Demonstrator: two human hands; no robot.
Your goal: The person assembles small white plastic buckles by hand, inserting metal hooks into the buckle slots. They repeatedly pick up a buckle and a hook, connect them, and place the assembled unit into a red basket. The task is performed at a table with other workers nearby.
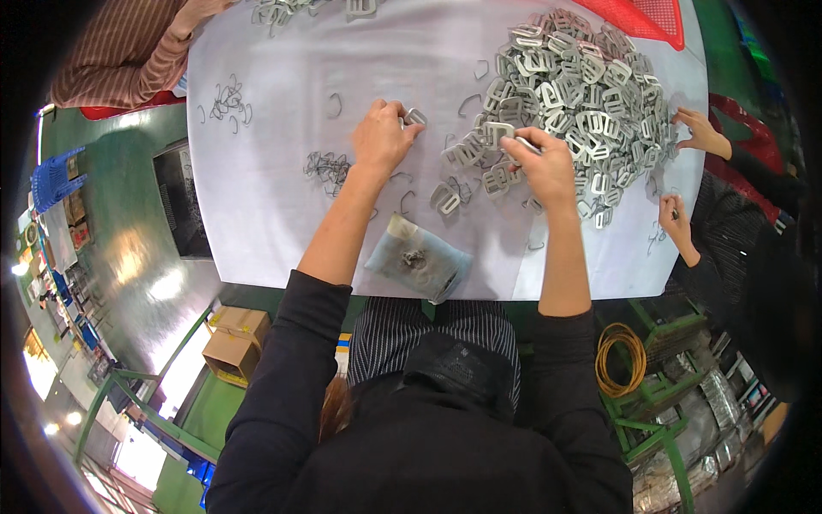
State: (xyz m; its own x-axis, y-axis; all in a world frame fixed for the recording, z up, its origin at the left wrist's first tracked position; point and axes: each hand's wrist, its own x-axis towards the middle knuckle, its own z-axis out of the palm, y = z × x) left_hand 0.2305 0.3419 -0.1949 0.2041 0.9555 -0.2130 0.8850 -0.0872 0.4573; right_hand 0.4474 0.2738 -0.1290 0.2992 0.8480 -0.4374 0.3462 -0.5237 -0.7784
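Note:
My left hand (pixel 383 144) is closed over the white table, pinching a small silver metal buckle (pixel 415 117) between thumb and fingers. To its right, at the edge of a large pile of metal buckles (pixel 574 103), my right hand (pixel 545 166) grips another metal buckle (pixel 498 134). A few loose buckles (pixel 446 199) lie just below the pile. Near my left wrist is a small heap of bent wire pieces (pixel 327 170). Close to the table's front edge rests a pale blue, stained cloth pad (pixel 420 257) with small dark bits on it.
Another person's hands (pixel 698 133) work at the pile's right side; a striped sleeve (pixel 128 60) reaches in at upper left. More wire pieces (pixel 229 101) lie at the left. A red plastic basket (pixel 638 19) sits at the back right. Cardboard boxes (pixel 235 338) stand below left.

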